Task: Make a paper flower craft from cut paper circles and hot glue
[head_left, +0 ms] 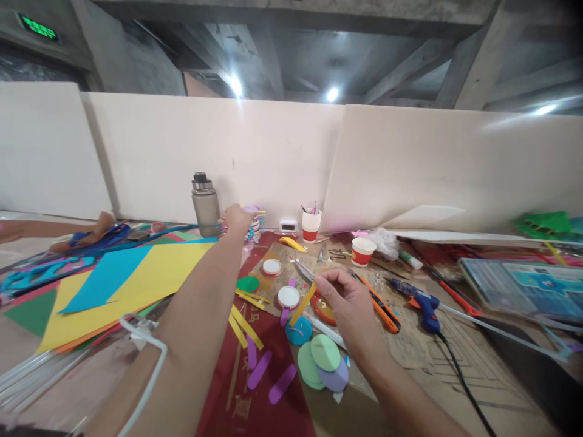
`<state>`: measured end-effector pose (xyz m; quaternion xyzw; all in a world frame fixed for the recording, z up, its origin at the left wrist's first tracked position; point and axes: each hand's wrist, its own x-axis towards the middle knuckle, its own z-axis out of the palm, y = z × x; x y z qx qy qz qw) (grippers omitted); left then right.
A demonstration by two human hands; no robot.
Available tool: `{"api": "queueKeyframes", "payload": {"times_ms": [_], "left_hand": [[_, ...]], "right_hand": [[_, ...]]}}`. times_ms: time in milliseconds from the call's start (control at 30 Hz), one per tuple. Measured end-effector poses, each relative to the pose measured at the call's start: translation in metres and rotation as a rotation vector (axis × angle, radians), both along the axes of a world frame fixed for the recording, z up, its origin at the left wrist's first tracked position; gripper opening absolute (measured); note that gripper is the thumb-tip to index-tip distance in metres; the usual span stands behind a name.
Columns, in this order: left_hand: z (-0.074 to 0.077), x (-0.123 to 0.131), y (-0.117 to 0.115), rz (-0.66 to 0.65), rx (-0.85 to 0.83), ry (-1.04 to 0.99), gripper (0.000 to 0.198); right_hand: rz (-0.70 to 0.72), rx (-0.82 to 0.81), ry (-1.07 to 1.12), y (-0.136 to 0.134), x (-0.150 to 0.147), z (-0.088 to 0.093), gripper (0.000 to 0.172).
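My left hand [235,220] reaches far forward beside the grey bottle, closed around a small colourful object wrapped in strips [256,228]. My wrist and the back of the hand cover much of that object. Nearer to me, my right hand [348,298] pinches a yellow paper strip [302,306], which slants down over a blue paper disc [299,331]. Scissors [304,271] lie just behind the right fingers, partly hidden. More yellow strips [245,326] and several purple rounded strips [282,383] are spread between my forearms. Green paper discs [314,366] overlap a lilac disc [336,375].
Coloured paper sheets [168,267] and a white bent rod [157,341] lie left. A grey bottle [206,209], a pen cup [311,227] and a second paper cup [362,250] stand behind. An orange cutter [380,308], a blue glue gun [426,309] and a plastic case [523,282] lie right.
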<state>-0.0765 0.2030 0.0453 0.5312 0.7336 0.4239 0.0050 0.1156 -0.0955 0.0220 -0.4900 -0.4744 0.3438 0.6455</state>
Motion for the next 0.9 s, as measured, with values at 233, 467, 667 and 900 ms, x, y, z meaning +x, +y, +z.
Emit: {"api": "queueKeyframes", "payload": {"times_ms": [233, 467, 667, 900], "left_hand": [[0.015, 0.039, -0.030, -0.100, 0.225, -0.238, 0.026], [0.023, 0.117, -0.118, -0.634, 0.276, -0.224, 0.019], [0.014, 0.127, -0.180, -0.959, 0.120, -0.381, 0.039], [-0.017, 0.116, -0.210, -1.220, -0.294, -0.534, 0.061]], "right_hand": [[-0.058, 0.014, 0.078, 0.013, 0.017, -0.006, 0.032], [-0.116, 0.061, 0.109, 0.028, 0.031, -0.008, 0.031], [-0.169, 0.092, 0.041, 0.033, 0.036, -0.006, 0.030], [-0.111, 0.078, 0.123, 0.031, 0.038, -0.002, 0.026]]}}
